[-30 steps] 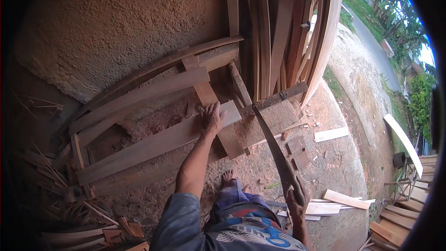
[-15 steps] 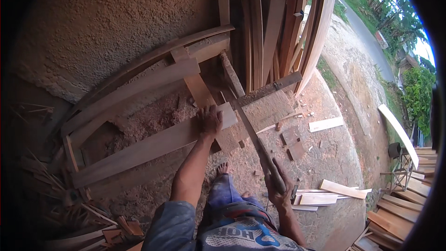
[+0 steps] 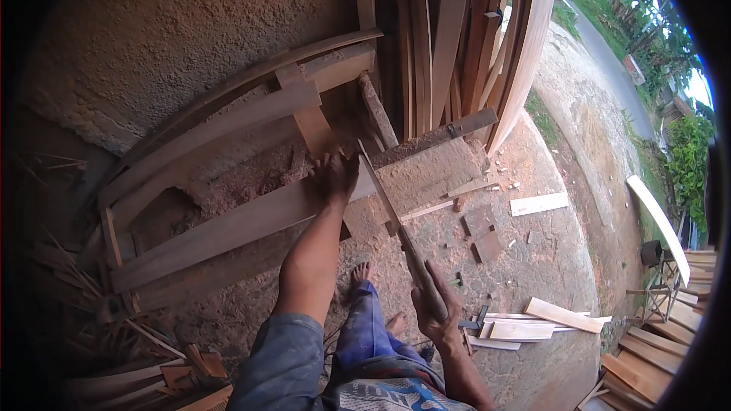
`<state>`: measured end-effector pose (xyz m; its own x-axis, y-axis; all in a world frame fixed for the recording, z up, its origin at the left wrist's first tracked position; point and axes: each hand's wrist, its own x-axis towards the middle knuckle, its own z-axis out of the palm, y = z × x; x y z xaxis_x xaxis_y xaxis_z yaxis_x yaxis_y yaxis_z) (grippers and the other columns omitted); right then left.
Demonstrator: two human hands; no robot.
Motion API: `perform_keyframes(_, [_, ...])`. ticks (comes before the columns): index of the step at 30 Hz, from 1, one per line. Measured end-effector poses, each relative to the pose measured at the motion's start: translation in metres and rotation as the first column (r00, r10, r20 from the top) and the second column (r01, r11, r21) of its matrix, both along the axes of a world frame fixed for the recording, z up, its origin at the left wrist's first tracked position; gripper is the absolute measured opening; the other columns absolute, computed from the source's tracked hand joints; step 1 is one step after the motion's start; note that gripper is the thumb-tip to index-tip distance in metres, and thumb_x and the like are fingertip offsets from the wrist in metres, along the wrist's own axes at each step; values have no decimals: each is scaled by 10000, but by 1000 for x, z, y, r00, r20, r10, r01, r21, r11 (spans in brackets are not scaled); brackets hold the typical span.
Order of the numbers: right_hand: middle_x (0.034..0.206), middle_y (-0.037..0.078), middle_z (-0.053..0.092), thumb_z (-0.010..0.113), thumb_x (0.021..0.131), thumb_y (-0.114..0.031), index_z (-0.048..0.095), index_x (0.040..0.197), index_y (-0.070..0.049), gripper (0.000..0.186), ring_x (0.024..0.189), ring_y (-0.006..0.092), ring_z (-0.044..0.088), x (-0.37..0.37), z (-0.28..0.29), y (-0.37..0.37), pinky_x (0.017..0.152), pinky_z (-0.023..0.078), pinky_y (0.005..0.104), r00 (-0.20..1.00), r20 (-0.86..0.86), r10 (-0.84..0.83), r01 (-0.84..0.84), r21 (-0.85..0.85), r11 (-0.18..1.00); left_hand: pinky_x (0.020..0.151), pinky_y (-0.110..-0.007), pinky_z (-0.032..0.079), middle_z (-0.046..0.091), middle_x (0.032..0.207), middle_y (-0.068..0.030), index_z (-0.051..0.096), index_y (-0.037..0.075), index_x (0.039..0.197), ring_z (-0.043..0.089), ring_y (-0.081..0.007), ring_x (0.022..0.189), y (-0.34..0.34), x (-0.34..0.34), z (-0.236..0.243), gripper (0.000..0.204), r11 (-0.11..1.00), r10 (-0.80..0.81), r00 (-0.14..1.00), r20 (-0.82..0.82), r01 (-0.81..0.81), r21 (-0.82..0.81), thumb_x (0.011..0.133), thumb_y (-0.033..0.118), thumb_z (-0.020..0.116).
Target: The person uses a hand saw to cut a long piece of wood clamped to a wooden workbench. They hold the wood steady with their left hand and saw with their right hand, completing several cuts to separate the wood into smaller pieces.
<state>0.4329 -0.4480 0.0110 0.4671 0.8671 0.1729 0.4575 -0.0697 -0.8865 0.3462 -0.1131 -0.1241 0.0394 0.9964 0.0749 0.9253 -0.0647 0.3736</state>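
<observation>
A long pale wooden board lies slantwise across a low wooden frame. My left hand presses on it near its right end, fingers bent over its far edge. My right hand is closed round the handle of a long, narrow tool that looks like a handsaw. Its blade slants up and left, past the board's right end and close beside my left fingers. Whether the blade touches the wood I cannot tell.
Another board lies behind on the frame. A dark beam and a dusty block sit right of the blade. Tall planks lean behind. Wood shavings and offcuts litter the floor; pale strips lie right of my right hand.
My right hand and the handsaw have moved left and slightly up, bringing the blade to the board's right end. My left hand has shifted a little left and up along the board.
</observation>
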Motion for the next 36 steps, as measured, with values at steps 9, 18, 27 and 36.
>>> perform_keyframes(9, [1186,217,697,696,913,-89,538,1396,31,523,1093,253,693,4,9,-2,922,526,336,993,-109,42,-53,-99,994,1003,-571,412,667,1222,-130,649,138,1248,580,-365,1204,-1,-1,5,654,1000,-16,998,-53,16,0,926,687,499])
perform_keyframes(18, [1072,183,734,773,862,-152,558,1401,-34,591,878,248,748,9,-3,2,749,572,327,999,43,28,-29,11,1000,1010,-576,403,659,1241,-132,625,132,1292,574,-365,1206,-3,1,10,639,999,-27,999,-20,27,-29,928,649,530])
perform_keyframes(27, [1020,188,732,785,849,-181,556,1400,-47,612,808,281,747,11,-6,1,700,571,347,998,36,44,-43,-32,999,1008,-554,424,667,1225,-135,659,99,1216,583,-366,1192,-3,-1,12,624,1000,-21,999,-26,20,-18,929,639,535])
perform_keyframes(36, [1189,217,694,711,908,-105,556,1382,13,512,1103,262,694,7,23,18,926,527,334,990,-134,52,-81,-222,972,989,-557,427,682,1165,-127,684,134,1142,598,-354,1164,-2,-1,2,552,999,-2,999,-42,3,32,929,626,548])
